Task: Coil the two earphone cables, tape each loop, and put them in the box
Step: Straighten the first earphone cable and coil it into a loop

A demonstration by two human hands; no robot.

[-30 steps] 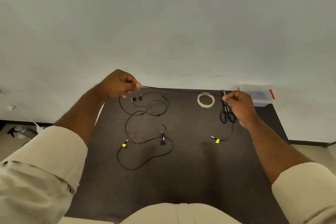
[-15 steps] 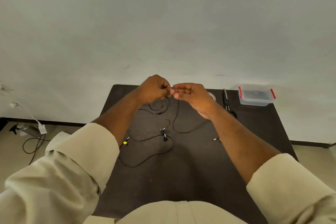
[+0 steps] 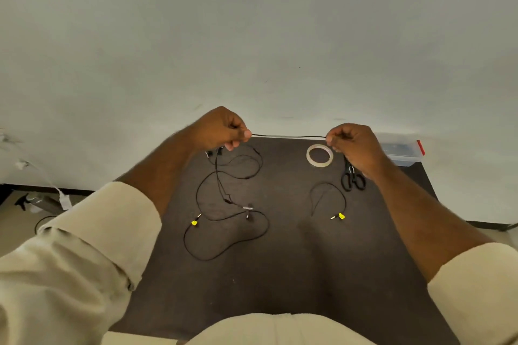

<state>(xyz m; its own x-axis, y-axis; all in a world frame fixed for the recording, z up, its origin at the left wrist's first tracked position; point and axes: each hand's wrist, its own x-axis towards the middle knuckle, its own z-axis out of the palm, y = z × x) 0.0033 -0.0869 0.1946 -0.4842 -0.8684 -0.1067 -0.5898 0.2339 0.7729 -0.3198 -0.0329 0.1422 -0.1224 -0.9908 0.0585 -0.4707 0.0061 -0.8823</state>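
Two hands pinch one earphone cable point(image 3: 288, 136) and hold it tight above the table point(image 3: 280, 274): the left hand point(image 3: 221, 129) and the right hand point(image 3: 351, 143). I think coiling is under way, so next comes a loop. Another cable point(image 3: 224, 244), tape point(image 3: 319, 155) and box point(image 3: 400, 148) wait.

You're in a cream long-sleeve shirt, sleeves point(image 3: 112, 221) rolled up past the forearms, with matching cream trousers point(image 3: 269, 328).

Black cables point(image 3: 224, 253), yellow plug tags point(image 3: 194, 222); cream tape point(image 3: 319, 155); dark-brown table point(image 3: 280, 283).
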